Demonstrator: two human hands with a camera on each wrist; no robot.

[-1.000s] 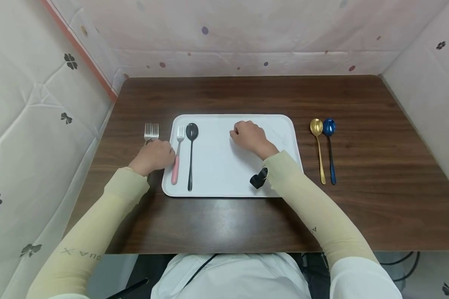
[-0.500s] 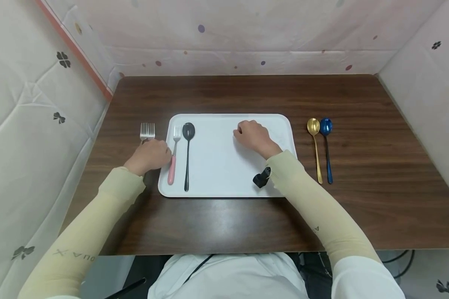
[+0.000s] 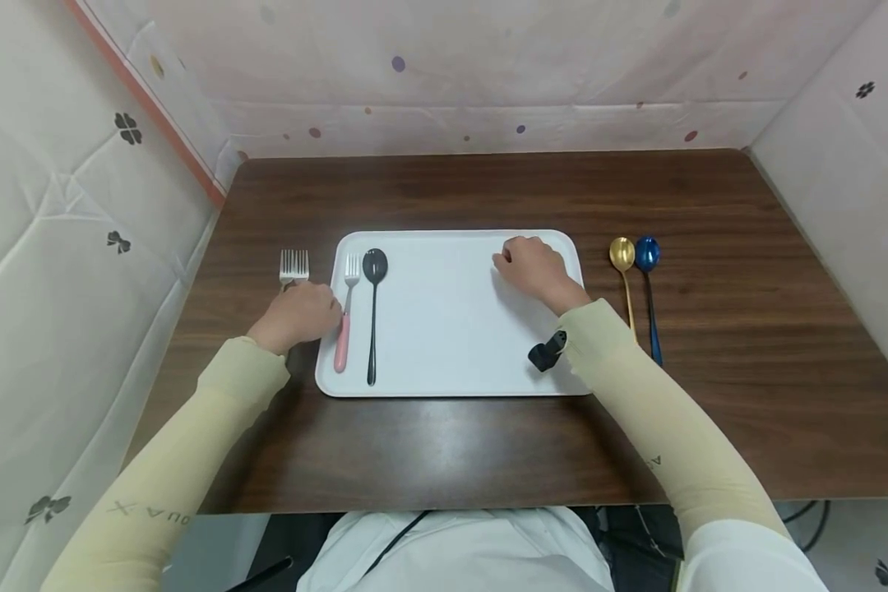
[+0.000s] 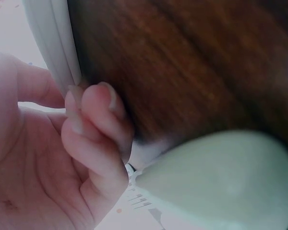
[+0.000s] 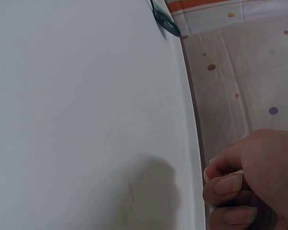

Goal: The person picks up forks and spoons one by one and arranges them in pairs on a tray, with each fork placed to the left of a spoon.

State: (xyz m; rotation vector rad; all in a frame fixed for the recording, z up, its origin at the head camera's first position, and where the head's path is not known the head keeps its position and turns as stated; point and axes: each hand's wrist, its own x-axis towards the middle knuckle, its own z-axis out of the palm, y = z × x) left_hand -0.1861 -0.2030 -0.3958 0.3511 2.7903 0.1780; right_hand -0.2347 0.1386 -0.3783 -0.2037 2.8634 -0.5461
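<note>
My left hand (image 3: 301, 316) is bent over a fork at the tray's left side; the silver tines (image 3: 294, 264) stick out beyond my fingers. In the left wrist view a pale green tapered handle (image 4: 225, 177) runs toward the curled fingers (image 4: 98, 139), which appear to pinch the fork, though the contact is hidden. Over the right part of the white tray (image 3: 437, 329) hovers my right hand (image 3: 534, 267), fingers loosely curled and nothing seen in them. A pink-handled fork (image 3: 342, 344) and a black spoon (image 3: 372, 329) lie side by side on the tray's left.
A gold spoon (image 3: 622, 256) and a blue spoon (image 3: 647, 253) lie on the brown table (image 3: 755, 329) right of the tray, their handles partly behind my right sleeve. Patterned sheets (image 3: 444, 74) hang around the table's back and sides.
My right hand has moved right across the tray, and its sleeve now covers part of the spoon handles. My left hand stays at the fork. The head view has shifted slightly.
</note>
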